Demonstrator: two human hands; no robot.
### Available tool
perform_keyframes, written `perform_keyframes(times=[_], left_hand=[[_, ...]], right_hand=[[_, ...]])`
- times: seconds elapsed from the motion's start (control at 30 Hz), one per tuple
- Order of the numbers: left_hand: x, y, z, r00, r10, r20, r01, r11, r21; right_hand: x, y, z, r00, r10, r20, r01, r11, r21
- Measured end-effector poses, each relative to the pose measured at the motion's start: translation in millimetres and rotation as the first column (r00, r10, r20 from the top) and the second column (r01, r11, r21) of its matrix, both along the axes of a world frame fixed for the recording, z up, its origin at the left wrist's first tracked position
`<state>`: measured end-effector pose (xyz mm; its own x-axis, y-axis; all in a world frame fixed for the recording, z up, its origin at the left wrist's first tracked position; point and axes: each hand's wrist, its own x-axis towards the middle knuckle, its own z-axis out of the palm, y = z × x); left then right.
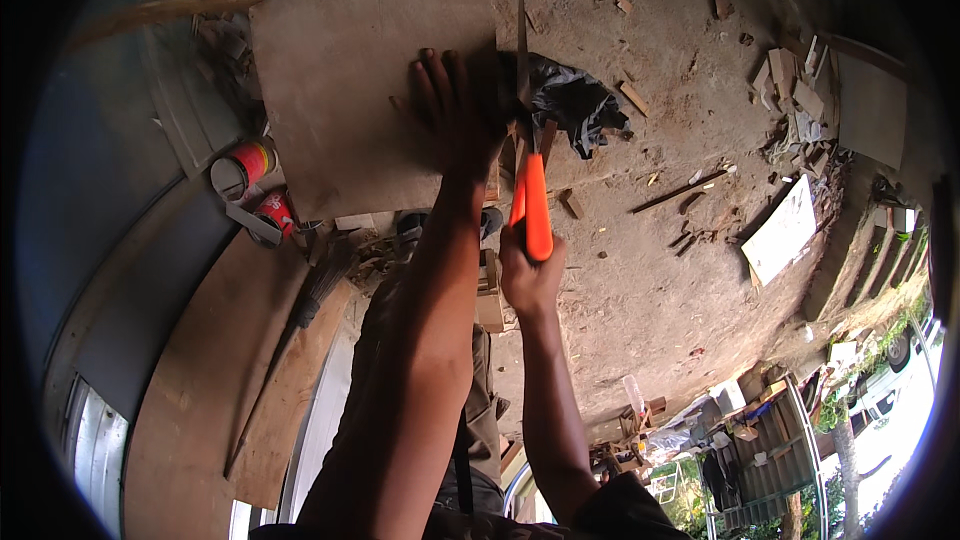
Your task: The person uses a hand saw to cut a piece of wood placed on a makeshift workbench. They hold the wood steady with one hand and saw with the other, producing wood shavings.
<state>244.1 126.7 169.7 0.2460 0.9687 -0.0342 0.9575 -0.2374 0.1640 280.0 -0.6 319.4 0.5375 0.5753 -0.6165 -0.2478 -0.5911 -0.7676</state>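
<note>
Left hand (460, 125), fingers spread on board (350, 80), right hand (533, 280), fingers round orange-handled saw (538, 208) beside board edge, floor (640, 310) rightward

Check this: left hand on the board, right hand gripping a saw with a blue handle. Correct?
No: the handle is orange, not blue, as the head view shows. The left hand does rest on the board, and the right hand grips the saw.

the saw handle (539, 208) looks smooth plastic, the board (345, 90) matt wood, the bag (572, 100) glossy.
</note>
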Motion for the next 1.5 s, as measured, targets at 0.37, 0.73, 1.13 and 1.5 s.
perform_keyframes(times=[0.37, 0.73, 1.13, 1.5], left_hand=[[1.5, 2.3, 11.0, 0.999, 0.047, -0.012, -0.048, 0.994, -0.102], [0.3, 3.0, 7.3, 0.999, 0.030, -0.043, -0.031, 0.999, -0.039], [4.3, -3.6, 9.3, 0.997, 0.013, 0.074, -0.014, 1.000, 0.005], [-2.7, 0.0, 0.4, 0.997, -0.013, 0.081, 0.006, 0.996, 0.093]], right_hand=[[-4.7, -39.6, 18.7, 0.999, 0.047, -0.015, -0.048, 0.996, -0.069], [-52.1, -119.8, 86.5, 0.974, 0.200, 0.105, -0.188, 0.975, -0.116], [10.4, 15.3, -28.3, 0.999, 0.023, 0.038, -0.026, 0.995, 0.092], [-29.1, -93.2, 64.9, 0.980, 0.195, 0.047, -0.195, 0.981, -0.008]])
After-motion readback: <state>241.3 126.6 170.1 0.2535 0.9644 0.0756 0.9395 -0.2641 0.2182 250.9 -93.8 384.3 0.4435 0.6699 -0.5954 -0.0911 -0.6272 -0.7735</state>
